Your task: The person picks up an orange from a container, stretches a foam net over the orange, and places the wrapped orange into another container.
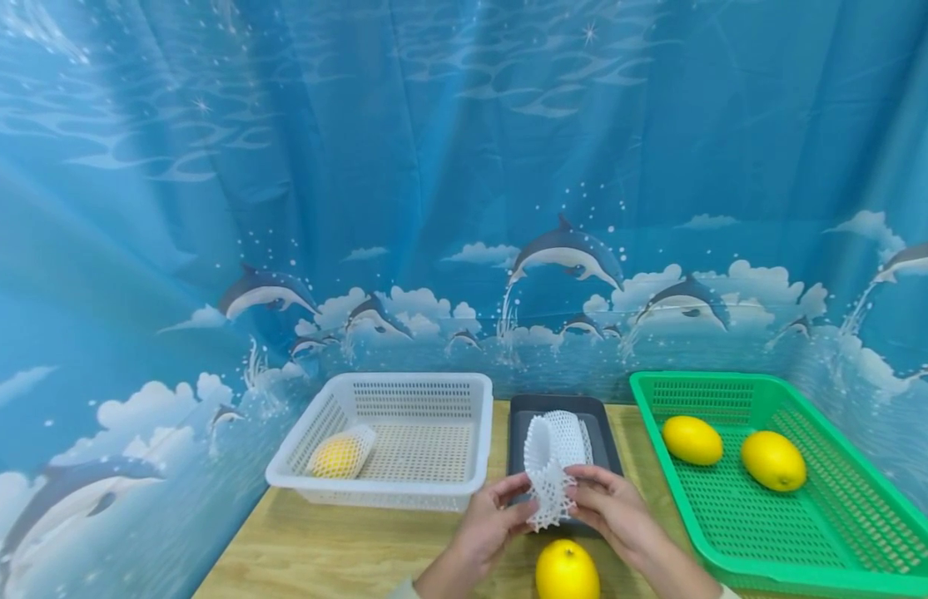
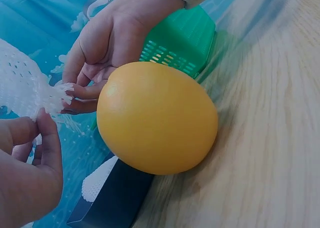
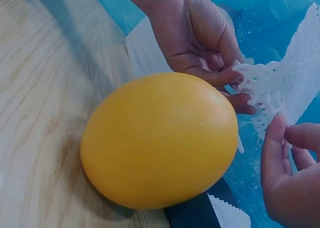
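Both hands hold a white foam net sleeve [image 1: 541, 466] by its near end, above the front of a dark tray [image 1: 518, 433]. My left hand [image 1: 488, 520] pinches the left side of the opening between thumb and fingers. On the opposite side my right hand [image 1: 617, 509] pinches the edge the same way. In the right wrist view the fringed mesh rim [image 3: 260, 90] spreads between the two hands. A yellow melon-like fruit [image 1: 567, 571] sits on the wooden table just below the hands, close to the tray. It fills the middle of both wrist views.
More white foam sleeves [image 1: 564, 433] lie in the dark tray. At left, a white basket [image 1: 284, 476] contains one yellow fruit [image 1: 339, 456] in a net sleeve. A green basket [image 1: 748, 566] at right holds two bare yellow fruits [image 1: 773, 460]. Behind hangs a blue dolphin-print curtain [image 1: 464, 166].
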### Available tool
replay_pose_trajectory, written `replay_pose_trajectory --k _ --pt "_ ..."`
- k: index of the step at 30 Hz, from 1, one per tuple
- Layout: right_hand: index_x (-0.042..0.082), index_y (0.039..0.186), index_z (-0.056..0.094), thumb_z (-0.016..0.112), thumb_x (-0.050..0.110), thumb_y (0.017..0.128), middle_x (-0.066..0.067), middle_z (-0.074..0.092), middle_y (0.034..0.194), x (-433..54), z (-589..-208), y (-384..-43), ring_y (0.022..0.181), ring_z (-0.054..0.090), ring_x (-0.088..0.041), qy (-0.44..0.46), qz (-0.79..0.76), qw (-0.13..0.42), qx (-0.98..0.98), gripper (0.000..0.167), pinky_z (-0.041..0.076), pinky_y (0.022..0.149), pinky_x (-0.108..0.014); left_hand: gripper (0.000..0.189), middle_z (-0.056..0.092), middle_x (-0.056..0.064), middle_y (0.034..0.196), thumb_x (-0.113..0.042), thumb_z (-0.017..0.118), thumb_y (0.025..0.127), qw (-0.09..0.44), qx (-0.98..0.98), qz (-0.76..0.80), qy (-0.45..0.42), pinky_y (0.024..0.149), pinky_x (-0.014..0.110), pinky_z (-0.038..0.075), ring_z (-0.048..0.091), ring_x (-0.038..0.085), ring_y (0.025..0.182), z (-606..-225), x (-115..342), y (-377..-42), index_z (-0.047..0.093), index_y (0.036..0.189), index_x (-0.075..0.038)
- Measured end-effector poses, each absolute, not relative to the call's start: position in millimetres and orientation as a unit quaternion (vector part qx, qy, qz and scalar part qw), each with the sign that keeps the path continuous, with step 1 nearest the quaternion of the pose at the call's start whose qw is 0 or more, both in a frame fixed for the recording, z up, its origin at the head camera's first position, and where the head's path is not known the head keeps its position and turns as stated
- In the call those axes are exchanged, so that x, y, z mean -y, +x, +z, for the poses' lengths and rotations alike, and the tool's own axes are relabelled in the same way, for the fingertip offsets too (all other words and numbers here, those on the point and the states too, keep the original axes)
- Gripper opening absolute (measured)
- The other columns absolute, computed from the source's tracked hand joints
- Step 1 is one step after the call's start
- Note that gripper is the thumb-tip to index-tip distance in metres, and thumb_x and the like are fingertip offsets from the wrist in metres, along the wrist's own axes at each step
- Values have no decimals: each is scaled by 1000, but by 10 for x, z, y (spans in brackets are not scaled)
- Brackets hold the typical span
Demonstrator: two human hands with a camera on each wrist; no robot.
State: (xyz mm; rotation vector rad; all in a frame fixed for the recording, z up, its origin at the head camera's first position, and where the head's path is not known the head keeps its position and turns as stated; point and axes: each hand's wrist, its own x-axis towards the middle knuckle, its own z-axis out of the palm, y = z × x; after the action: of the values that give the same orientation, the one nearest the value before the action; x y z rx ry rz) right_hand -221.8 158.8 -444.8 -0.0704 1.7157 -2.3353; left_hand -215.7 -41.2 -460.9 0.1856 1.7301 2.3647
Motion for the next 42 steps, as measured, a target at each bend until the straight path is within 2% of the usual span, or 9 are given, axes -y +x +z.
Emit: replay_pose_trajectory --k 10,15,23,27,33,39,42 --pt "8 115 66 61 -1 91 -2 68 103 -1691 -4496 -2090 89 65 -13 -42 -798 138 -585 26 56 83 -25 44 56 15 118 11 62 84 105 -581 805 53 80 28 57 64 17 88 -4650 428 -2044 55 128 10" --pt "9 118 66 61 0 91 -1 69 107 -1762 -4525 -2018 94 66 -13 -60 -798 146 -581 29 55 87 -26 44 58 13 115 16 59 84 104 -581 805 55 80 30 58 62 17 89 -4691 413 -1965 50 127 16" --pt "-2 131 56 59 1 93 -3 66 114 -1858 -4590 -1921 101 64 -16 -89 -795 170 -575 38 53 92 -28 43 57 10 108 14 59 86 115 -582 802 67 77 27 58 62 17 85 -4711 445 -1852 49 128 19" --pt "1 129 59 55 -1 94 -2 66 114 -1907 -4628 -1888 102 63 -14 -100 -800 191 -560 35 52 92 -26 42 58 8 108 11 61 86 118 -599 789 66 76 25 58 61 16 85 -4716 454 -1799 51 127 16" --pt "-9 131 54 56 -1 94 -1 66 112 -1955 -4689 -1825 100 64 -13 -95 -789 197 -574 38 53 90 -26 39 60 7 107 8 64 85 127 -608 782 47 73 23 57 60 15 83 -4729 445 -1720 57 123 13" --pt "-3 126 61 56 -1 94 1 68 109 -1979 -4765 -1788 96 65 -12 -89 -795 202 -564 33 54 89 -26 41 61 8 105 8 65 84 126 -609 782 50 71 22 57 61 14 81 -4780 466 -1687 55 123 15" --pt "-9 129 56 58 0 93 0 67 110 -1987 -4794 -1774 95 66 -13 -75 -788 201 -577 37 55 88 -28 41 61 7 103 7 66 83 125 -613 779 47 70 21 57 61 13 77 -4815 479 -1687 56 123 15"
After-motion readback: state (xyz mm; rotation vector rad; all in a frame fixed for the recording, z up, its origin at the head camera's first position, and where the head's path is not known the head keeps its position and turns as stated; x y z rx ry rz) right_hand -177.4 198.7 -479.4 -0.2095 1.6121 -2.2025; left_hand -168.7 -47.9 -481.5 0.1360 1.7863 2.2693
